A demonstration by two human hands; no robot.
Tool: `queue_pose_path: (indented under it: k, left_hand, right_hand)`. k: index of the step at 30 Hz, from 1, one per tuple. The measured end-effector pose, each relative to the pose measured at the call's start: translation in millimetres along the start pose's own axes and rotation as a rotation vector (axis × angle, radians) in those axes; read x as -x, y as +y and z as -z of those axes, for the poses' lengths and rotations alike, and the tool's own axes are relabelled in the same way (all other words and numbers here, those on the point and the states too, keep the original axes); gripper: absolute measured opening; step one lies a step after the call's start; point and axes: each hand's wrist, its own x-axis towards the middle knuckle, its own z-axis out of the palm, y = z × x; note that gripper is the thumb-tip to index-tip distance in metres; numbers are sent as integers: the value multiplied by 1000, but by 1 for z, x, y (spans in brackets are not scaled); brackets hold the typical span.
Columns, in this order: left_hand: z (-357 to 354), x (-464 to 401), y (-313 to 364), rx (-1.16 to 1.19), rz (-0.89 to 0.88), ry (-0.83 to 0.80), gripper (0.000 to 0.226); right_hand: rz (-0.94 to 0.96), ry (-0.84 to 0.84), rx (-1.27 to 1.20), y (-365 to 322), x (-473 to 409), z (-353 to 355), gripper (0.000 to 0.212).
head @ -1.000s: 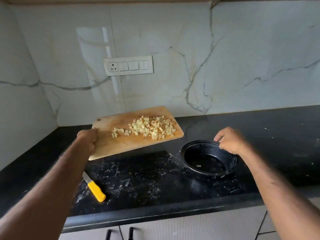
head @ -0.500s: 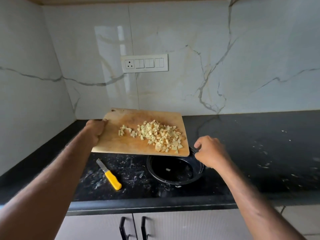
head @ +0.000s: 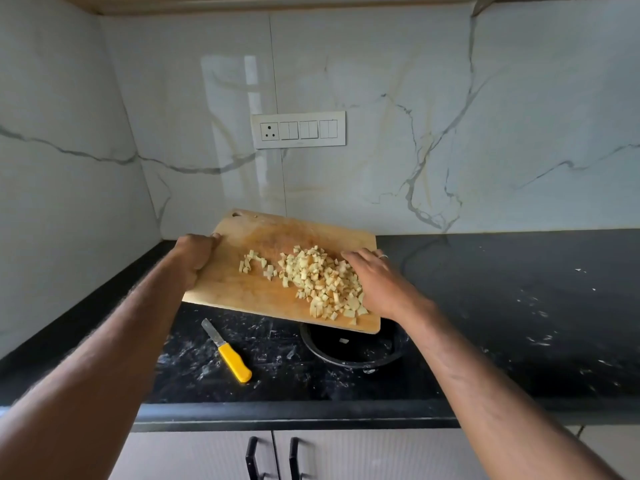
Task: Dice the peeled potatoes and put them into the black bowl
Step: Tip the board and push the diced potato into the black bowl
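Left hand point(head: 194, 255) grips the left edge of the wooden cutting board point(head: 242, 289), fingers curled round the edge, thumb on top. The board is held off the counter point(head: 519, 306), tilted, its near right corner lowest and overhanging the black bowl point(head: 349, 356).

Diced potato point(head: 318, 278) lies in a loose heap on the right half of the board, with a small separate cluster to the left of the heap. The lowest pieces sit close to the board's near right corner.

Right hand point(head: 375, 282) rests on the right side of the heap, fingers extended and relaxed, touching the pieces, gripping nothing. A ring shows on one finger.

The bowl stands on the counter, partly hidden under the board. One pale fragment lies inside it.

A knife point(head: 227, 351) with a yellow handle lies flat on the counter, left of the bowl, apart from it. White residue marks the counter surface
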Motion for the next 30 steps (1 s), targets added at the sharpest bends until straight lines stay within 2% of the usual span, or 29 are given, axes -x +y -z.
queue_pose_path:
  k: [3,8,24,28,30]
  left_hand:
    - [0,0,4,-27,-28,7,42]
    - [-4,2,9,-68,-27,-5,47]
    - [-4,13,15,-60,-34,23,46]
    - [-4,14,13,-50,-38,22,47]
    - [-6,16,13,-52,-45,23,47]
  right_hand:
    - [52,56,43,1,4,-5,80]
    - [21,127,-14,6,16,-6,73]
    - [-17,-6,-98,-2,65,0,54]
    - [-55,161,-115,-6,61,11,15]
    - [-67,242,-144,-11,52,9,13]
